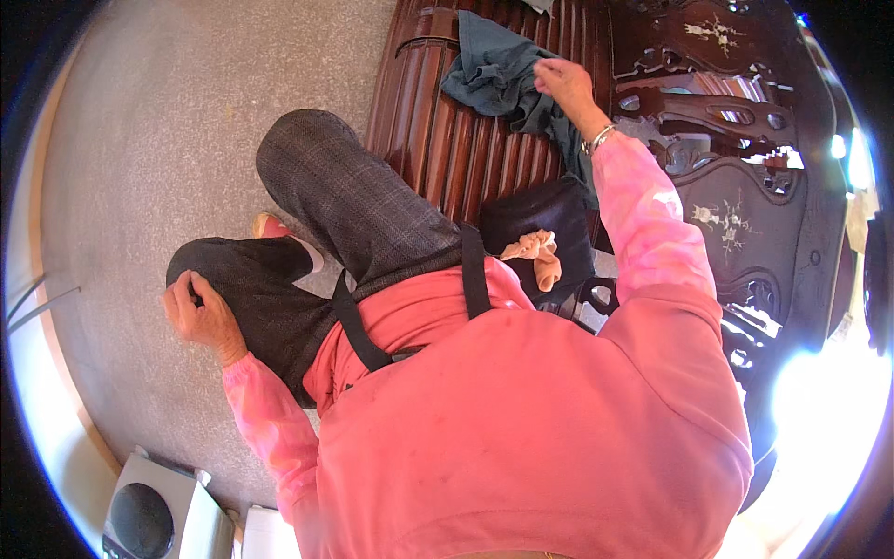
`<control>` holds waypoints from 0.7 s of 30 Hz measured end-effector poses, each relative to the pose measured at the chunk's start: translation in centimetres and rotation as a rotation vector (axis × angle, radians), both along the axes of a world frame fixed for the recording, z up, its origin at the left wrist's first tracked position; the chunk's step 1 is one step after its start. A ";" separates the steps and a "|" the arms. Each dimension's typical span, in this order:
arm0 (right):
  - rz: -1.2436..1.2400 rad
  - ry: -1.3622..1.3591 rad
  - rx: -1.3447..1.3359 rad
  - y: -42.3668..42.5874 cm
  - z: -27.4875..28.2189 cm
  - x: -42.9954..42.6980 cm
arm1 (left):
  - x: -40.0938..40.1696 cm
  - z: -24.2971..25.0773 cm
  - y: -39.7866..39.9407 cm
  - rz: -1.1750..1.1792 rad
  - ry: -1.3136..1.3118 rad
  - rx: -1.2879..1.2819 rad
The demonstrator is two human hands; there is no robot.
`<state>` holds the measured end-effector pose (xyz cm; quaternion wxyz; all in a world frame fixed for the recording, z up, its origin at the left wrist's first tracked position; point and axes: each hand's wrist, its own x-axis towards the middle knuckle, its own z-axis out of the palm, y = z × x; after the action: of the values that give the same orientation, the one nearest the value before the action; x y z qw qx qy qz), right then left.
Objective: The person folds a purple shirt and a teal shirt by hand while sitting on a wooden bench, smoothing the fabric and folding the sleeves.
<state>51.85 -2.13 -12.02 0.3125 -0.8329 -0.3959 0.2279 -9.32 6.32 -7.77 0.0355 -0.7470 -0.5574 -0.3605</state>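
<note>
My right hand [567, 89] is over the right edge of a crumpled dark teal cloth [492, 66], fingers curled inward. Whether cloth is pinched between them cannot be seen. The cloth is spread over the slatted seat of a glossy dark wooden bench [426, 133], and part of it trails below my wrist. On my bent left knee, my left hand [202, 314] rests with loosely curled fingers and nothing visible in it. A bunched tan piece of fabric [538, 255], perhaps a sock, lies on a black cushion or bag [520, 213] beside my right hip.
The carved bench back [740, 230], with pale inlay, runs along the right. Grey speckled floor [174, 126] stretches to my left. A grey-and-white appliance with a dark round front [142, 520] stands at lower left. A light-coloured cloth or paper [541, 5] shows at the top edge.
</note>
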 end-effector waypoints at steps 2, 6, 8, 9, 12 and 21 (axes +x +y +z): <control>0.102 -0.252 -0.083 -1.2 -1.5 -2.1 | -0.3 0.2 -0.4 -0.004 0.039 0.025; 0.342 -0.491 -0.321 -1.6 -6.7 -6.4 | -1.2 -0.5 -0.7 -0.006 0.142 0.056; 0.338 -0.546 -0.223 -1.2 -8.3 -7.7 | -1.5 -0.7 -1.4 0.014 0.230 0.085; 0.322 -0.598 -0.156 -0.8 -8.7 -7.8 | -1.6 -0.7 -1.9 0.018 0.236 0.081; 0.355 -0.581 -0.231 0.4 -8.6 -6.3 | -2.1 -0.7 -3.1 0.092 0.237 0.059; -0.075 0.563 0.596 4.0 6.7 -3.4 | -3.4 -1.1 -3.6 0.191 0.246 0.097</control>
<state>48.49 1.84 -5.28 0.6442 -0.6249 -0.3129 0.3108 -12.74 2.72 -8.90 0.1736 -0.7265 -0.5993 -0.2879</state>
